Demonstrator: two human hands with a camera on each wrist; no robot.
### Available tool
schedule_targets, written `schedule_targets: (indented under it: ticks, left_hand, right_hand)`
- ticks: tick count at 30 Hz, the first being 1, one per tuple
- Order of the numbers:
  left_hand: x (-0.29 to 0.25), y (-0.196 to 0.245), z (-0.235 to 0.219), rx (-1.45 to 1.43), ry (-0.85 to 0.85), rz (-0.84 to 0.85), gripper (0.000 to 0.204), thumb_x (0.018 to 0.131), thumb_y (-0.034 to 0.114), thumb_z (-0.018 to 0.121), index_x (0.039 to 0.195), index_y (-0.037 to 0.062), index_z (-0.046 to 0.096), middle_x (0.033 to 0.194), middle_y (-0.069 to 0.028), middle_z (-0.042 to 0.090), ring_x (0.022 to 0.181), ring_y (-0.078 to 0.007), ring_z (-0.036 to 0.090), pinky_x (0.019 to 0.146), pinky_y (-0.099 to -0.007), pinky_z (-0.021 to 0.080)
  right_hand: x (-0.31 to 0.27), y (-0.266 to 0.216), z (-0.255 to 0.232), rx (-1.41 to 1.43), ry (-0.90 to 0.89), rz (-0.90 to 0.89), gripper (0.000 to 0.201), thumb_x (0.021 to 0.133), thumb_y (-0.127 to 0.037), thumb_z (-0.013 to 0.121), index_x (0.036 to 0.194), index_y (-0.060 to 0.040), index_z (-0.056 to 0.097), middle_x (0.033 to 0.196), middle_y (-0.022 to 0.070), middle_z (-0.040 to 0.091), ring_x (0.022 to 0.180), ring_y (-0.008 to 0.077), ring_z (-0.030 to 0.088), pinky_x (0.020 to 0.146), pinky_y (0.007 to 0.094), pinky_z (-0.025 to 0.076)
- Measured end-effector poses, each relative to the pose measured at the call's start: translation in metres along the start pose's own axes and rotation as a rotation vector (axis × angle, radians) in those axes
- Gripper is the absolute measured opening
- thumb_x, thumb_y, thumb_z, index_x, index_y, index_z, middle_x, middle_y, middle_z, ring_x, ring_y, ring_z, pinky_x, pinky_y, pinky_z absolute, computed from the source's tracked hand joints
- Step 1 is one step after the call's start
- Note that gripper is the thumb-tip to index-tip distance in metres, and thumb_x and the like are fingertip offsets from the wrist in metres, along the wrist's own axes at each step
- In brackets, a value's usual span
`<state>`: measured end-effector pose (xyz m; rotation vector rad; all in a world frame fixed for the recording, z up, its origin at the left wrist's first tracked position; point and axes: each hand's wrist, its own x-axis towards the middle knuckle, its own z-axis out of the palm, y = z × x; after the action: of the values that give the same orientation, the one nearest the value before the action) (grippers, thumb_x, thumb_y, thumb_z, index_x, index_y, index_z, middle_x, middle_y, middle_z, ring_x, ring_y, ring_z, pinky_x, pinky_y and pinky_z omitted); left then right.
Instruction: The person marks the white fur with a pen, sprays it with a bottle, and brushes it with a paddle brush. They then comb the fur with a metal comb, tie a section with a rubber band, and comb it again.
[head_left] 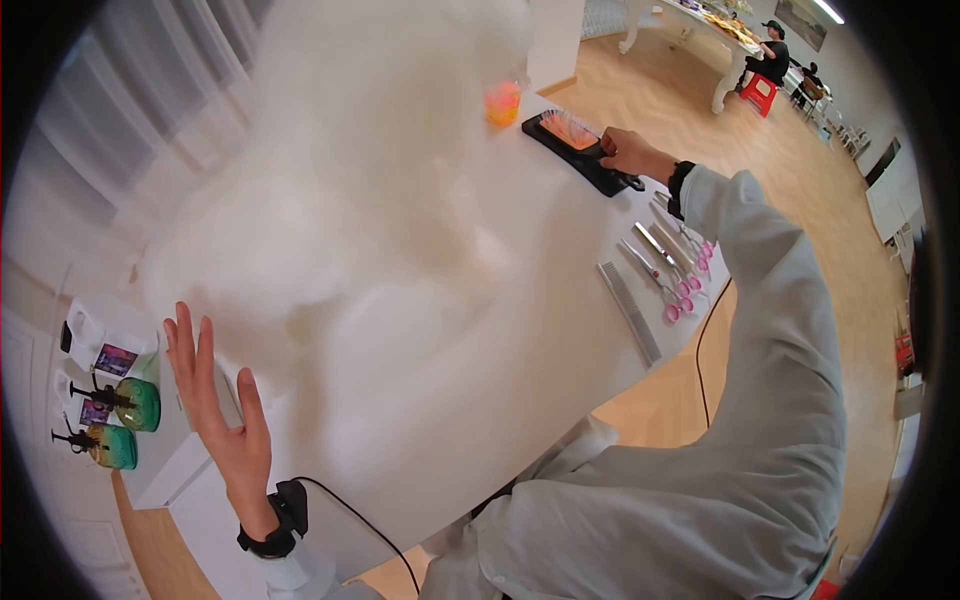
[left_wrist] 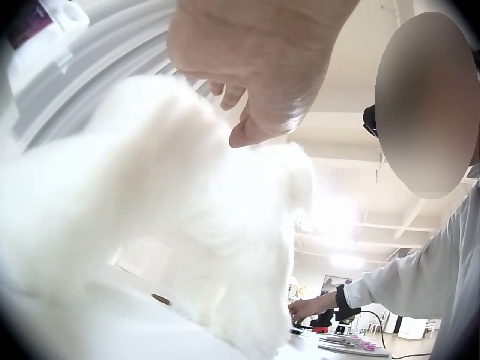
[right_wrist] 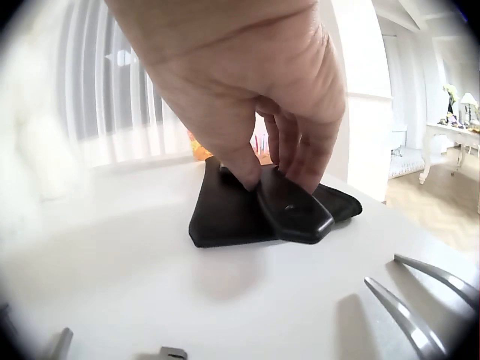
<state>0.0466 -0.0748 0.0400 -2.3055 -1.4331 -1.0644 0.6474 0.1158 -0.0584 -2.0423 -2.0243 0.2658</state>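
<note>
Right hand: your right hand [head_left: 635, 155] pinches the dark handle of the brush [head_left: 570, 128] between thumb and curled fingers, toward the far right of the surface [head_left: 430, 400].
Brush: it has an orange pad with bristles up, and sits over a flat black case [head_left: 612, 184]; the handle points toward the near right.
Left hand: your left hand [head_left: 225, 425] is raised at the near left, fingers straight and thumb spread away from them. It is beside the white fur; whether it touches, you cannot tell.
Furry figure: a large, fluffy white figure [head_left: 340, 190], blurred in the head view, fills the left and far part of the surface.
Container: an orange and yellow container [head_left: 503, 103] stands just left of the brush.
Tools: right of the middle, a metal comb [head_left: 630, 315] lies left of several scissors [head_left: 655, 275] with pink finger rings.
Left side: two green spray bottles [head_left: 138, 404] stand near a white jug [head_left: 110, 325].
Background: at far right, a person in black [head_left: 773, 55] sits on a red stool [head_left: 760, 95] at a white table [head_left: 700, 30].
</note>
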Motion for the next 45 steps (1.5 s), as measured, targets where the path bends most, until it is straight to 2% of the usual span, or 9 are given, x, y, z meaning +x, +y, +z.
schedule_targets:
  ticks: [10, 12, 15, 22, 24, 27, 32, 41, 45]
  left_hand:
    - [-0.013, 0.014, 0.003, -0.112, 0.029, 0.012, 0.029, 0.091, -0.004, 0.049, 0.119, 0.0001, 0.058, 0.131, -0.0140, 0.057, 0.125, -0.0299, 0.051, 0.106, -0.0408, 0.036]
    - [-0.026, 0.008, 0.009, -0.395, -0.126, -0.179, 0.027, 0.092, -0.002, 0.050, 0.118, 0.0008, 0.056, 0.122, -0.0111, 0.061, 0.117, -0.0249, 0.056, 0.098, -0.0358, 0.042]
    - [-0.022, 0.017, 0.036, -0.740, -0.200, -0.521, 0.031, 0.092, -0.001, 0.052, 0.122, 0.0021, 0.052, 0.115, -0.0092, 0.063, 0.113, -0.0211, 0.058, 0.094, -0.0323, 0.044]
    - [-0.005, 0.025, 0.070, -1.408, -0.166, -0.895, 0.052, 0.088, 0.004, 0.060, 0.134, -0.0013, 0.037, 0.135, -0.0167, 0.049, 0.128, -0.0260, 0.047, 0.103, -0.0361, 0.041]
    - [-0.002, 0.026, 0.078, -1.654, -0.114, -0.983, 0.063, 0.087, 0.007, 0.062, 0.139, -0.0061, 0.028, 0.139, -0.0200, 0.043, 0.131, -0.0286, 0.044, 0.108, -0.0383, 0.036]
    - [0.000, 0.045, 0.099, -1.583, -0.125, -0.957, 0.077, 0.089, 0.019, 0.066, 0.143, -0.0069, 0.017, 0.144, -0.0189, 0.036, 0.138, -0.0266, 0.033, 0.112, -0.0394, 0.031]
    - [0.025, 0.052, 0.123, -1.794, 0.257, -1.104, 0.096, 0.083, 0.049, 0.072, 0.142, -0.0051, 0.019, 0.145, -0.0111, 0.033, 0.141, -0.0205, 0.022, 0.115, -0.0430, 0.022]
    - [0.036, 0.038, 0.115, -1.937, 0.059, -1.056, 0.076, 0.076, 0.062, 0.073, 0.115, 0.0020, 0.045, 0.118, 0.0000, 0.050, 0.114, -0.0113, 0.042, 0.114, -0.0424, 0.018]
    - [0.033, 0.029, 0.109, -1.978, -0.038, -0.981, 0.092, 0.081, 0.061, 0.068, 0.144, 0.0087, 0.024, 0.149, -0.0051, 0.032, 0.140, -0.0217, 0.027, 0.117, -0.0476, 0.007]
  right_hand:
    - [-0.013, -0.021, 0.001, -0.245, 0.177, -0.049, 0.031, 0.073, -0.019, 0.074, 0.094, -0.0040, 0.057, 0.086, 0.0150, 0.063, 0.082, 0.0368, 0.061, 0.073, 0.0422, 0.049]
    - [-0.007, -0.045, -0.007, -0.253, 0.137, -0.052, 0.027, 0.079, -0.023, 0.072, 0.093, -0.0060, 0.056, 0.090, 0.0106, 0.062, 0.083, 0.0296, 0.061, 0.074, 0.0396, 0.049]
    - [-0.029, -0.141, -0.033, 0.502, -0.106, 0.072, 0.024, 0.096, -0.031, 0.058, 0.096, -0.0081, 0.052, 0.093, 0.0014, 0.058, 0.089, 0.0118, 0.057, 0.080, 0.0321, 0.050]
    - [-0.032, -0.232, -0.007, 1.386, -0.279, -0.135, 0.030, 0.098, -0.040, 0.050, 0.101, -0.0105, 0.051, 0.091, 0.0027, 0.056, 0.078, 0.0145, 0.056, 0.075, 0.0356, 0.050]
    - [-0.010, -0.233, 0.018, 1.565, -0.408, 0.132, 0.025, 0.100, -0.037, 0.045, 0.098, -0.0122, 0.050, 0.093, 0.0038, 0.054, 0.078, 0.0158, 0.054, 0.078, 0.0379, 0.049]
    - [0.051, -0.204, 0.096, 1.475, -0.685, -0.166, 0.027, 0.102, -0.026, 0.041, 0.120, -0.0129, 0.056, 0.109, 0.0060, 0.064, 0.098, 0.0207, 0.060, 0.086, 0.0385, 0.050]
    - [0.047, -0.239, 0.088, 1.331, -0.870, -0.396, 0.027, 0.102, -0.027, 0.042, 0.120, -0.0128, 0.056, 0.110, 0.0058, 0.063, 0.099, 0.0205, 0.060, 0.087, 0.0383, 0.050]
    - [0.024, -0.285, 0.085, 1.226, -0.910, -0.466, 0.030, 0.101, -0.030, 0.044, 0.122, -0.0125, 0.056, 0.113, 0.0054, 0.063, 0.101, 0.0199, 0.060, 0.088, 0.0377, 0.051]
    - [-0.007, -0.238, 0.091, 1.224, -0.867, -0.468, 0.031, 0.100, -0.031, 0.045, 0.122, -0.0123, 0.056, 0.114, 0.0052, 0.063, 0.102, 0.0196, 0.060, 0.088, 0.0374, 0.051]
